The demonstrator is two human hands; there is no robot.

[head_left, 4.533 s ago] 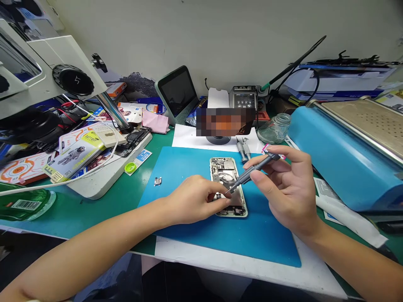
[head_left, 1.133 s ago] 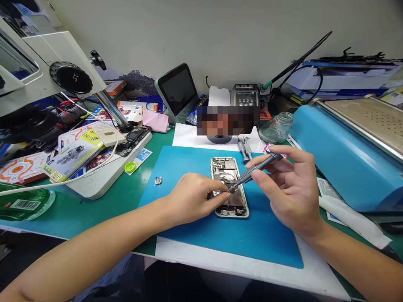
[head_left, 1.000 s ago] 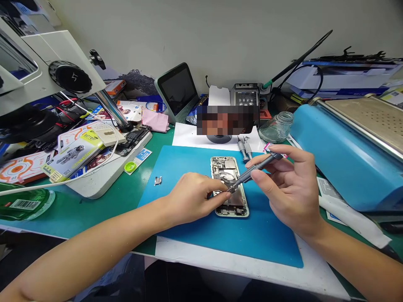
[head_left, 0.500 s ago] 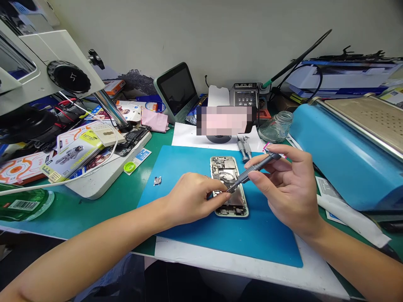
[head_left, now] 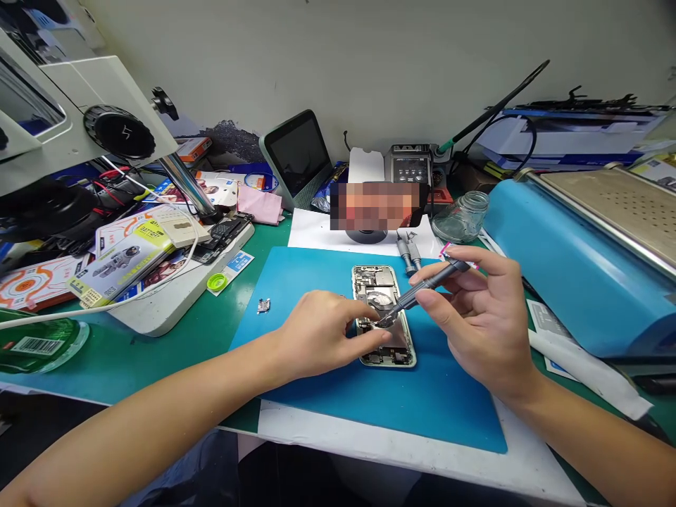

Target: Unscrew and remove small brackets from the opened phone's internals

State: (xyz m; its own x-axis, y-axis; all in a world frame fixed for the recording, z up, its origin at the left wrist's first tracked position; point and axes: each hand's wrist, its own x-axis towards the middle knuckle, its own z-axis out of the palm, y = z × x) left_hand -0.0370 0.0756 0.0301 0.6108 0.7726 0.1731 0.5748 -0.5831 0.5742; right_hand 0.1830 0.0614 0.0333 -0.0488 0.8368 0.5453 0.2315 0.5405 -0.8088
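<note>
An opened smartphone [head_left: 400,345] lies on the blue mat [head_left: 317,398], its inner parts exposed. My right hand [head_left: 483,317] grips a grey screwdriver [head_left: 420,290] between thumb and fingers, tilted with its tip down over the phone. From the left, my left hand [head_left: 322,327] reaches over the phone's side. Its thumb and index finger are apart, on either side of the screwdriver's tip, and I see nothing held in them. A small metal phone part [head_left: 264,305] rests on the mat to the left.
More screwdrivers [head_left: 408,252] lie behind the phone, near a glass jar [head_left: 465,218] and a soldering station [head_left: 410,169]. On the left stand a microscope [head_left: 121,134], boxes [head_left: 127,260] and a green bottle [head_left: 42,341]. A blue machine [head_left: 575,267] borders the right side.
My left thumb and index finger have spread apart from their pinch at the screwdriver's tip. The right hand still holds the screwdriver in nearly the same place.
</note>
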